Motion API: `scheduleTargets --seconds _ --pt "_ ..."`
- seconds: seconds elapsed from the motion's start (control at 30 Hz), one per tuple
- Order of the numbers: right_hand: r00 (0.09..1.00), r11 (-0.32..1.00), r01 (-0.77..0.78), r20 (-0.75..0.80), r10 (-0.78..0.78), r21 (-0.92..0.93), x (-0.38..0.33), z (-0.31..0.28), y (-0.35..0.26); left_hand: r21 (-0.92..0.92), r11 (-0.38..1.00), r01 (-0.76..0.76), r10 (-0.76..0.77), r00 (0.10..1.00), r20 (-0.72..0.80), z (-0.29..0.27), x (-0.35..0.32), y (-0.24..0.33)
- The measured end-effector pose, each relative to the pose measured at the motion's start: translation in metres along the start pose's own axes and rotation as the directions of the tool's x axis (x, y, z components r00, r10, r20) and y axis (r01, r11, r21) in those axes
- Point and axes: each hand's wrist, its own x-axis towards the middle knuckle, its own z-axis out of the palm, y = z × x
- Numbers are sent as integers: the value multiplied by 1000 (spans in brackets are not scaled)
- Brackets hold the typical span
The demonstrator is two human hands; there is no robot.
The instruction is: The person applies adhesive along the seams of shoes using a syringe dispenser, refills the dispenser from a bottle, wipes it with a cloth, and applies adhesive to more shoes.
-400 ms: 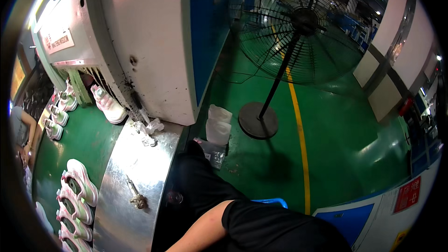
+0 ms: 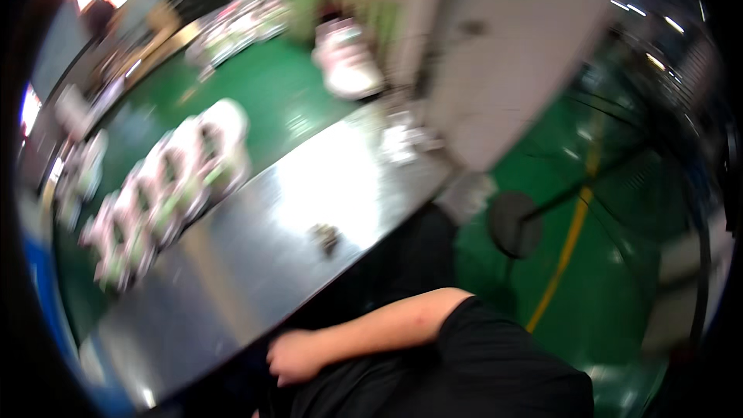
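My right hand (image 2: 295,357) hangs low by the near edge of a shiny metal table (image 2: 255,263), over my dark clothing. Its fingers point down and are smeared by motion, so what they hold, if anything, does not show. A sliver of skin shows at the lower edge; whether it belongs to my left hand I cannot make out. On the metal top lies a small brownish metal tool (image 2: 327,238), blurred. Crumpled white paper (image 2: 401,139) sits at the table's far end. Along the table's far side stands a row of pink and white sneakers (image 2: 174,174) on a green surface.
Another sneaker (image 2: 347,62) stands by the opening of a pale machine (image 2: 526,54). More shoes (image 2: 240,27) are lined up behind. To the right, a fan stand's round base (image 2: 515,224) rests on the green floor near a yellow line (image 2: 571,236).
My view has swung left, so the table and shoes sit further right and the fan is largely at the right rim. My right hand has come into view.
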Motion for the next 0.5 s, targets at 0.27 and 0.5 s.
scheduleTargets --seconds 0.27,0.5 --pt "849 975 -79 526 -42 206 41 84 2 -361 807 467 -420 884 205 60 -2 -44" --pt "845 989 -65 535 -15 131 50 66 -11 -456 741 493 -360 865 351 74 -4 -47"
